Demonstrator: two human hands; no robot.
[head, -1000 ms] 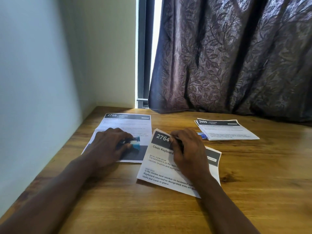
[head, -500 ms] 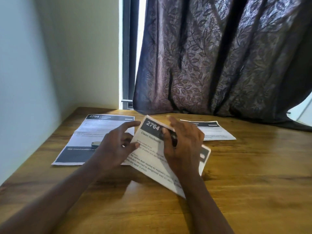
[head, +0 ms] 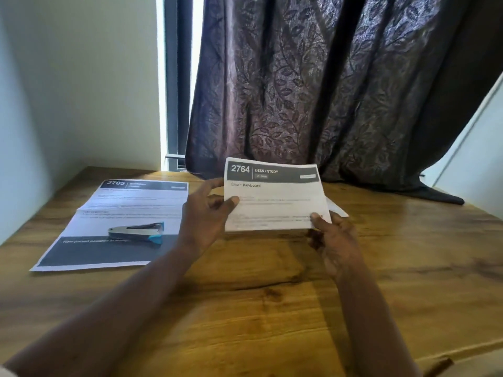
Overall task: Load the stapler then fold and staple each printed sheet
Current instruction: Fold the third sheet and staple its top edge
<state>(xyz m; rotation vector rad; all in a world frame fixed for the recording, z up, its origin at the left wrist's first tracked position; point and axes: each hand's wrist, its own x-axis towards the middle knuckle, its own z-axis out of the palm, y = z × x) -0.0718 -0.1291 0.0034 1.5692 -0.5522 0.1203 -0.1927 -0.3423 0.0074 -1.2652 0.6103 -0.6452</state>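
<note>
Both hands hold sheet 2764 (head: 273,195) above the desk (head: 272,308): left hand (head: 205,216) fingers pinch its left edge, right hand (head: 336,240) fingers its lower right corner. The stapler (head: 137,232) lies on sheet 2705 (head: 114,227) near the desk's left edge.

Glossy wood table (head: 272,308) — matt paper sheet (head: 275,202)

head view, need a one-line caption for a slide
Left hand and right hand hold sheet 2764 above the desk; the stapler lies on sheet 2705.

home study corner – wooden desk (head: 272,308), leaf-patterned curtain (head: 326,91), window (head: 171,77), plain walls (head: 81,77)
</note>
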